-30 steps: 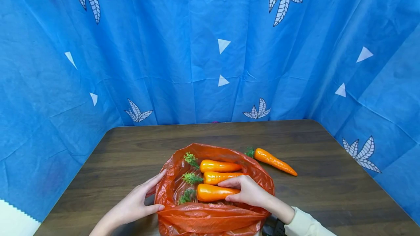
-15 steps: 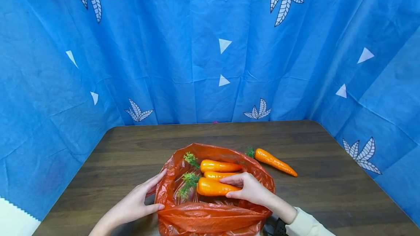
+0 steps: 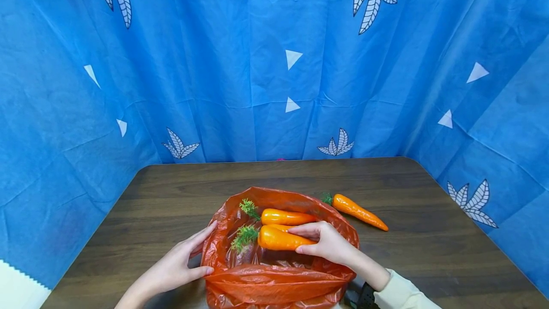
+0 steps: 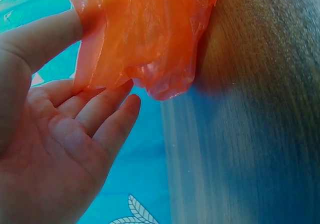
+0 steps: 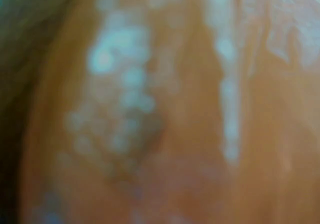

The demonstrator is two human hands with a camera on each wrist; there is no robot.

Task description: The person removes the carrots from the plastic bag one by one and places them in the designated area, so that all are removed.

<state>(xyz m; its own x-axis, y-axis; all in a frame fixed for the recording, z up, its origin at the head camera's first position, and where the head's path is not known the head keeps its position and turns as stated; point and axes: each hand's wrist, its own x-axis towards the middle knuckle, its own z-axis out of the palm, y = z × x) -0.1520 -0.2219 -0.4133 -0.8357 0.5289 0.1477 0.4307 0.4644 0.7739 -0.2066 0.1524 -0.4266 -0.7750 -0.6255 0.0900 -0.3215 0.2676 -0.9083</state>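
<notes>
In the head view a red plastic bag (image 3: 279, 283) lies wide at the mouth on the table. My right hand (image 3: 332, 244) reaches into it and pinches an orange carrot (image 3: 279, 240) between thumb and fingers. Green leaves (image 3: 245, 237) show at the left of this carrot. It partly covers another carrot (image 3: 276, 227), and a further carrot (image 3: 285, 216) lies behind them in the bag. My left hand (image 3: 173, 268) touches the bag's left side, thumb and fingers spread apart. The left wrist view shows the left hand (image 4: 60, 139) with its fingertips against the bag (image 4: 150, 34).
One carrot (image 3: 358, 211) lies on the wooden table (image 3: 180, 190), behind and to the right of the bag. A blue curtain (image 3: 223, 61) surrounds the table at the back and sides. The right wrist view is blurred, filled mostly by the orange-red bag film (image 5: 195, 109).
My right hand has lifted the front carrot and shifted it away from me, over the middle carrot. The left hand and the bag stay about where they were.
</notes>
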